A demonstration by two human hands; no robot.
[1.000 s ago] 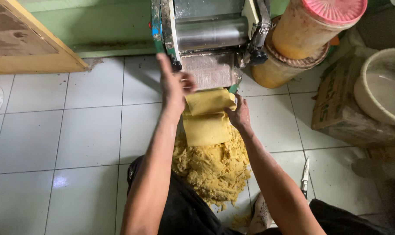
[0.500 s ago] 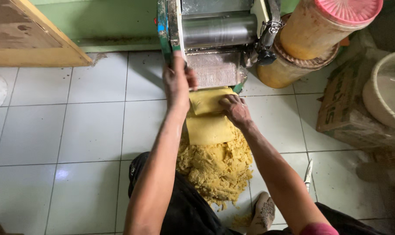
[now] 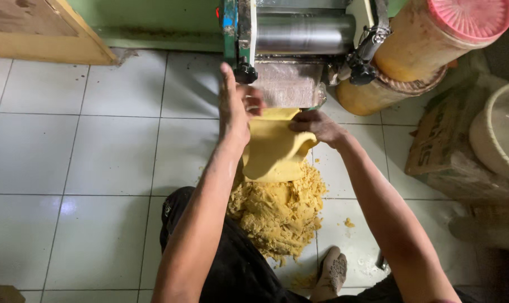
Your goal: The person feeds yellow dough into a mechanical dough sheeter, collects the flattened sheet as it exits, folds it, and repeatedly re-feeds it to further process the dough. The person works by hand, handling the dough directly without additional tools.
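Both hands are on the dough sheet (image 3: 274,147) at centre frame, just under the roller machine (image 3: 302,33) at top centre. I see my left hand (image 3: 235,109) upright against the sheet's left edge, fingers mostly straight with some curled round the edge, and my right hand (image 3: 317,124) resting flat on its upper right corner, fingers bent over it; neither is closed tight. The sheet hangs from the machine's tray down to the crumbly dough pile (image 3: 279,210) on the floor tiles (image 3: 97,157). I judge the fingertips sit close to the roller, so a pull inward could pinch them, and the soft sheet could tear if tugged unevenly. At upper right stands an orange jar (image 3: 417,47) with a pink lid (image 3: 470,17), stacked on a second tub; below it a brown cardboard box (image 3: 442,148) with green print, and a cream basin (image 3: 501,132) at the right edge.
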